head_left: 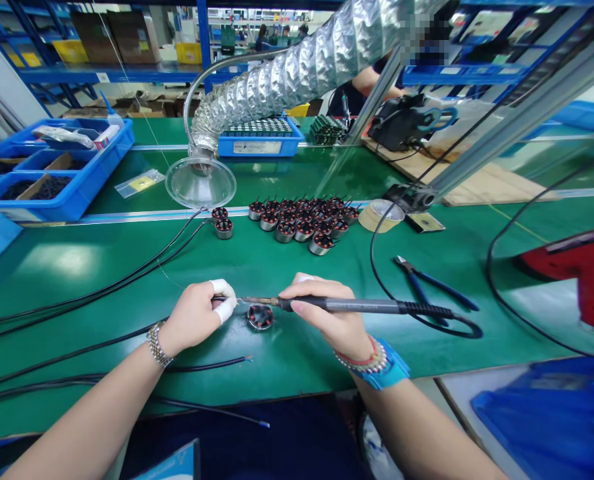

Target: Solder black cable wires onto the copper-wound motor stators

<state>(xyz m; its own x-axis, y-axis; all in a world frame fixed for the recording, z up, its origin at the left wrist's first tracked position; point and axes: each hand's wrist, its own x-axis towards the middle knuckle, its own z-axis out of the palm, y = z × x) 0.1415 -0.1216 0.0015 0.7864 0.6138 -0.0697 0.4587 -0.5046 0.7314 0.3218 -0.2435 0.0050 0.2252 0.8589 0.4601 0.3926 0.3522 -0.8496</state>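
My right hand (327, 310) is closed around the grey handle of a soldering iron (361, 305), its metal tip pointing left. In a pinch, my left hand (199, 312), with white finger cots on thumb and finger, grips a black cable (141, 329) near its end. The iron's tip is at the cable end, just beside the left fingertips. Right below the tip a round motor stator (261, 317) with copper windings lies on the green table (297, 360). A thin strand of wire runs up to the left hand; its end is hidden.
Many more stators (304, 230) stand grouped behind, near a tape roll (381, 216). Two stators (223, 229) have cables attached. An extraction funnel (201, 183) hangs above. Cutters (427, 283) and a red power tool (577, 270) lie right; a blue bin (71, 200) stands left. A co-worker's arm (367, 81) shows behind.
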